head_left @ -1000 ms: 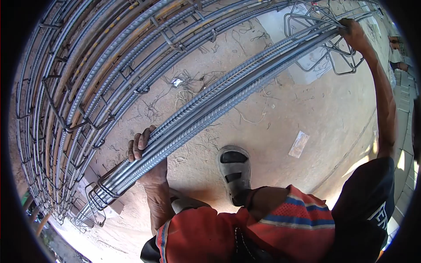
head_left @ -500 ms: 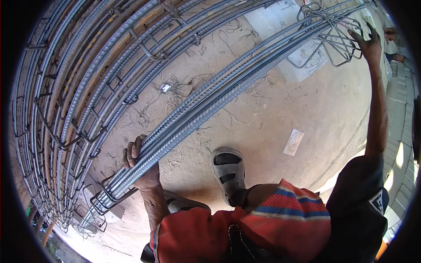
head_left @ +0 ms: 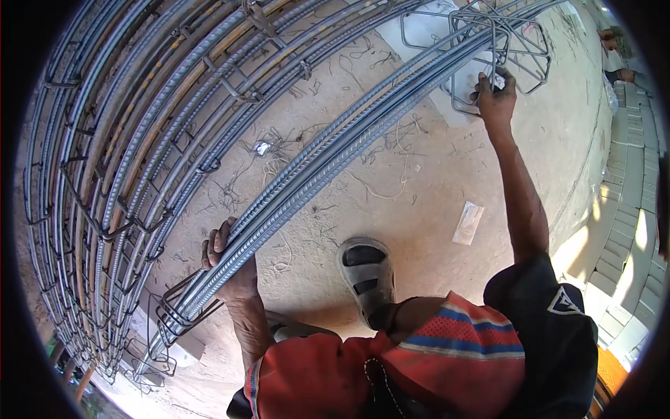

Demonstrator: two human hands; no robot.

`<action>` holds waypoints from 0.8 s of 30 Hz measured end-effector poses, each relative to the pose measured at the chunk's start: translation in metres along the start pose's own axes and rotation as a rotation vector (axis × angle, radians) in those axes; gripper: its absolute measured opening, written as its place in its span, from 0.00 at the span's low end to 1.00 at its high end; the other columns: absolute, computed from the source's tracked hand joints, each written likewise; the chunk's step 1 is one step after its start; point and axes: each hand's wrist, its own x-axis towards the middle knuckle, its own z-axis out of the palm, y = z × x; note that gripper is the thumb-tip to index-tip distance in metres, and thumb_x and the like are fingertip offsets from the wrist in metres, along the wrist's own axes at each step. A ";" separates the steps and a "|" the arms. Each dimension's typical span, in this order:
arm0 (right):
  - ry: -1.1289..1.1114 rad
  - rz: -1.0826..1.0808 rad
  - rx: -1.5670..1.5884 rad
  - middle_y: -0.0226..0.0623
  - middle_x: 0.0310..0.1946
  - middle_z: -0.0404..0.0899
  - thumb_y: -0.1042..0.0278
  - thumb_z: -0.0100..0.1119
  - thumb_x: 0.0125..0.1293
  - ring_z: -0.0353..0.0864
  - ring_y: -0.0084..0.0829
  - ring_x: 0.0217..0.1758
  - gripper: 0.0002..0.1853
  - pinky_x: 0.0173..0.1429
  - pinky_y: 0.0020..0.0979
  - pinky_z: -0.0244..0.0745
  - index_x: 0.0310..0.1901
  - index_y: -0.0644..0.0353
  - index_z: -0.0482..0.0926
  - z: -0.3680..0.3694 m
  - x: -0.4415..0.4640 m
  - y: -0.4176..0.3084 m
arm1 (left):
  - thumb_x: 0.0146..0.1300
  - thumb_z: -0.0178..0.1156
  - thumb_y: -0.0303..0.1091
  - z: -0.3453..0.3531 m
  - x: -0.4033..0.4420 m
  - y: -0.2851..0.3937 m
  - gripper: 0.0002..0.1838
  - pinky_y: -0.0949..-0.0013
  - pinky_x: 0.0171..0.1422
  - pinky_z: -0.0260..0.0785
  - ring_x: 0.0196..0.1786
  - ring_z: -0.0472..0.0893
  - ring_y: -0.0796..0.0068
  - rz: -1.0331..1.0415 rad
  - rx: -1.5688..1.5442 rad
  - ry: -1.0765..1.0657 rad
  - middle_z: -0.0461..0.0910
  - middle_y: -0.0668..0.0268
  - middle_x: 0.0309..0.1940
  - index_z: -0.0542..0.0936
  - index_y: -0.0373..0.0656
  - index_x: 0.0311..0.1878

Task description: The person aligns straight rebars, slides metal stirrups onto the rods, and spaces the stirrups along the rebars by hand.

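Note:
A long bundle of ribbed rebar (head_left: pixel 335 150) runs diagonally from lower left to upper right. My left hand (head_left: pixel 236 269) is wrapped around its lower part, with the fingers over the far side. Bent-wire stirrups (head_left: pixel 534 59) hang in a tangle around the bundle's upper end. There, my right hand (head_left: pixel 497 105) has its fingers curled at the wire of one stirrup, just below the bars. Part of that grip is hidden. More stirrups (head_left: pixel 171 311) encircle the bundle's lower end, beyond my left hand.
Assembled rebar cages (head_left: pixel 139 160) fill the left side. Tie-wire scraps (head_left: pixel 276 143) and a small pale rectangular piece (head_left: pixel 467 222) lie on the floor. My sandalled foot (head_left: pixel 366 276) is below the bundle. Paving blocks (head_left: pixel 621 230) line the right, and another person's limbs (head_left: pixel 618 59) show top right.
My right hand has moved left and slightly down, from the outer stirrups to nearer the bars, its fingers now curled. The upper stirrups have shifted left. My left hand keeps its grip.

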 end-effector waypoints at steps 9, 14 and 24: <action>-0.193 -0.629 -1.094 0.45 0.35 0.82 0.65 0.56 0.57 0.80 0.52 0.39 0.17 0.39 0.44 0.77 0.50 0.47 0.71 -0.073 0.225 0.000 | 0.64 0.53 0.40 -0.016 -0.003 0.010 0.09 0.71 0.41 0.73 0.36 0.77 0.80 -0.060 -0.226 0.019 0.69 0.71 0.27 0.72 0.46 0.39; -0.410 -0.968 -0.909 0.42 0.65 0.63 0.79 0.69 0.36 0.65 0.48 0.65 0.50 0.65 0.41 0.66 0.67 0.48 0.61 -0.113 0.172 -0.079 | 0.62 0.53 0.39 0.007 -0.016 0.018 0.11 0.70 0.45 0.72 0.35 0.77 0.76 -0.040 -0.204 -0.110 0.70 0.69 0.29 0.74 0.46 0.43; -0.191 -1.178 -0.890 0.35 0.57 0.70 0.56 0.73 0.42 0.69 0.40 0.59 0.46 0.61 0.48 0.64 0.67 0.30 0.61 -0.035 0.117 -0.020 | 0.64 0.49 0.42 -0.014 -0.012 0.011 0.12 0.69 0.49 0.71 0.34 0.75 0.73 -0.080 -0.378 -0.074 0.65 0.68 0.25 0.71 0.47 0.45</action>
